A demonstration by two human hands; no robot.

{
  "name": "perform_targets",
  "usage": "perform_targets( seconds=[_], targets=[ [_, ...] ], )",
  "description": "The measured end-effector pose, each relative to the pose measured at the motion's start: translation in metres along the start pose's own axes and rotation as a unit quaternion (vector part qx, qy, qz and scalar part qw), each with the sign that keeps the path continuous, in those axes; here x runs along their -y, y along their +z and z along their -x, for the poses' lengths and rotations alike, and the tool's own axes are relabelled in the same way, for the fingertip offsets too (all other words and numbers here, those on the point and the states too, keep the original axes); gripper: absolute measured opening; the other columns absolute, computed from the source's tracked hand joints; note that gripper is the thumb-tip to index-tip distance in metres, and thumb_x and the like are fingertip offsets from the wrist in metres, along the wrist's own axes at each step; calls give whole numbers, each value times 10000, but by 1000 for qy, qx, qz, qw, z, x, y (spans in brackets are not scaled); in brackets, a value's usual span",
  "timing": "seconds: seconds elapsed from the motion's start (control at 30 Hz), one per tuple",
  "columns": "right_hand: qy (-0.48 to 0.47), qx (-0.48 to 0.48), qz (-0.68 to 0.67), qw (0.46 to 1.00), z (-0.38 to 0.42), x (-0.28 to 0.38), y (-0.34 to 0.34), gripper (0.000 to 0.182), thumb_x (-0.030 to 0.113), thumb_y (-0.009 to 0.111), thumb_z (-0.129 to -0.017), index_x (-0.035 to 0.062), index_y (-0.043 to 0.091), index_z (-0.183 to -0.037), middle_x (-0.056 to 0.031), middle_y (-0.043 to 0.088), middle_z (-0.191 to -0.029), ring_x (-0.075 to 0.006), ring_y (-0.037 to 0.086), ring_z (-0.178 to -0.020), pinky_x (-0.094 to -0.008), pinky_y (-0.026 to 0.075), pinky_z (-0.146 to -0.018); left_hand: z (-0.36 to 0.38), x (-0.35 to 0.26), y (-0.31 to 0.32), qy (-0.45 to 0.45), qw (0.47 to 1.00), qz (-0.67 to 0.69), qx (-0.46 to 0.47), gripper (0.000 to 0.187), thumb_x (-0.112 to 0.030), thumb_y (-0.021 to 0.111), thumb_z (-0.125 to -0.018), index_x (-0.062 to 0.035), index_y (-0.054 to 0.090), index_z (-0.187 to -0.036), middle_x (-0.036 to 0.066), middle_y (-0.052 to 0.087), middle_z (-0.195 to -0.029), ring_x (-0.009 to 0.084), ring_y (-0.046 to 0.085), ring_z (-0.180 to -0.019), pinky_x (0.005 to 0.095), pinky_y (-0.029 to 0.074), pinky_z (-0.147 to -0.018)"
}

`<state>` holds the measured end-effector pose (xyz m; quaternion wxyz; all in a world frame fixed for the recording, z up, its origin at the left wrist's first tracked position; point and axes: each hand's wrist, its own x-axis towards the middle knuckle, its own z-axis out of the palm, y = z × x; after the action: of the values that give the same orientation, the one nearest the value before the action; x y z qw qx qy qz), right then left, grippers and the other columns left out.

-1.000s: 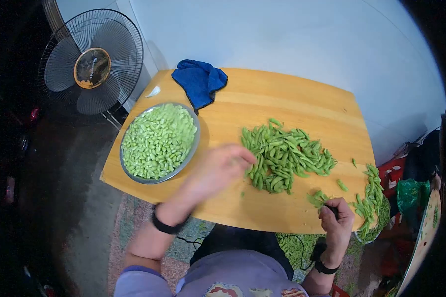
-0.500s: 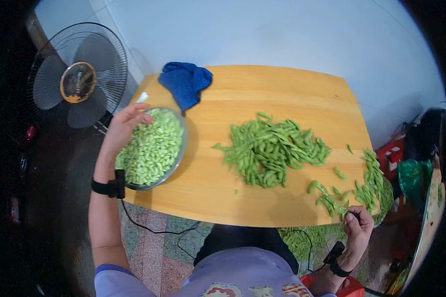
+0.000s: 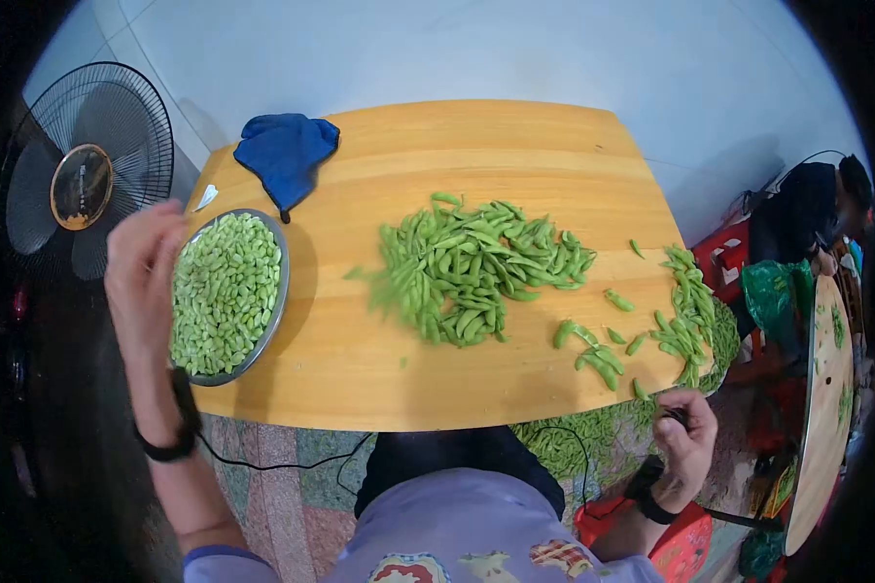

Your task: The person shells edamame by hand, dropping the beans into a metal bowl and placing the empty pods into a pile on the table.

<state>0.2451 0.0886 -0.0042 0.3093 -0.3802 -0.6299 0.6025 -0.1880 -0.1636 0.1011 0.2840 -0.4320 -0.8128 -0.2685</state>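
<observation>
My left hand (image 3: 146,257) is raised at the left edge of a metal bowl (image 3: 282,291) full of shelled green beans (image 3: 224,296). Motion smears its fingers, so I cannot see whether they hold anything. My right hand (image 3: 688,442) is closed just off the table's front right corner, with a small dark object (image 3: 678,417) between thumb and fingers. Close by on the table lie several loose green bean pods (image 3: 601,364). A big heap of pods (image 3: 476,267) covers the table's middle, its left edge blurred. Another cluster of pods (image 3: 690,311) lies along the right edge.
A blue cloth (image 3: 287,160) and a white scrap (image 3: 205,197) lie at the back left of the wooden table (image 3: 496,394). A fan (image 3: 83,185) stands left. Many pods (image 3: 574,437) cover the floor. A red stool (image 3: 685,549) is beside me; another person (image 3: 802,214) is at right.
My left hand has moved left, away from over the beans. My right hand has drawn slightly back from the pods at the corner. The whole view has shifted to the right.
</observation>
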Motion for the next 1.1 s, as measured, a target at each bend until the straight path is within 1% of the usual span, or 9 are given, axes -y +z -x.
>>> perform_targets(
  seconds=[0.13, 0.17, 0.4, 0.53, 0.63, 0.67, 0.73, 0.93, 1.1],
  targets=[
    [7, 93, 84, 992, -9, -4, 45, 171, -19, 615, -683, -9, 571, -848, -23, 567, -717, -86, 507, -633, -213, 403, -571, 34, -75, 67, -96, 958, 218, 160, 101, -74, 636, -738, 1, 608, -800, 123, 584, -750, 241, 574, -694, 314, 452, -651],
    [-13, 151, 145, 978, -10, 2, 53, 169, -47, 620, -683, -8, 574, -841, -44, 580, -712, -94, 528, -649, -238, 416, -577, 43, -77, 94, -58, 965, 180, 181, 129, -105, 653, -716, -1, 619, -784, 160, 582, -746, 306, 565, -691, 366, 449, -647],
    [-73, 237, 187, 950, -5, 3, 70, 169, 60, 664, -715, 10, 568, -846, -113, 585, -712, -251, 567, -612, -311, 427, -548, 44, -76, 176, -21, 972, 118, 201, 160, -133, 668, -705, 8, 594, -723, 153, 564, -679, 277, 555, -627, 350, 438, -592],
    [-33, 261, 134, 955, -12, 13, 79, 149, 69, 644, -750, 7, 563, -858, -83, 576, -700, -209, 560, -607, -298, 424, -553, 37, -68, 163, -147, 928, 175, 295, 65, -77, 630, -734, -29, 592, -756, 76, 560, -635, 182, 526, -548, 311, 416, -530],
    [-5, 263, 46, 964, -23, 13, 94, 130, 83, 619, -788, 5, 564, -878, -56, 563, -706, -154, 545, -611, -267, 420, -551, 38, -73, 148, -345, 719, 527, 295, 159, -65, 589, -786, -44, 544, -937, 41, 612, -768, 89, 527, -613, 203, 411, -554],
    [-34, 258, 17, 965, -29, 12, 99, 129, 91, 604, -809, 3, 565, -895, -39, 556, -712, -122, 535, -616, -248, 417, -548, 40, -86, 142, -344, 716, 529, 298, 159, -65, 589, -786, -44, 544, -937, 41, 612, -768, 89, 527, -613, 203, 411, -554],
    [-24, 269, -7, 963, -43, 12, 111, 142, 97, 589, -825, 2, 560, -926, -24, 548, -715, -95, 520, -617, -230, 410, -538, 49, -114, 135, -387, 562, 676, 280, 101, -47, 580, -799, -41, 553, -897, 59, 607, -801, 96, 530, -647, 212, 420, -576],
    [14, 280, -93, 955, -62, 8, 126, 187, 114, 557, -865, 4, 537, -1014, 19, 524, -715, -32, 459, -607, -187, 382, -510, 71, -157, 137, -379, 459, 745, 300, 142, 1, 606, -781, -39, 602, -917, -7, 584, -787, 62, 493, -673, 193, 378, -610],
    [30, 297, -93, 950, -60, 9, 115, 198, 125, 572, -860, 0, 534, -1009, 9, 524, -716, -43, 465, -624, -197, 394, -527, 75, -182, 139, -357, 530, 713, 288, 94, 4, 612, -768, -41, 616, -850, -18, 571, -767, 56, 498, -688, 203, 394, -631]
  ],
)
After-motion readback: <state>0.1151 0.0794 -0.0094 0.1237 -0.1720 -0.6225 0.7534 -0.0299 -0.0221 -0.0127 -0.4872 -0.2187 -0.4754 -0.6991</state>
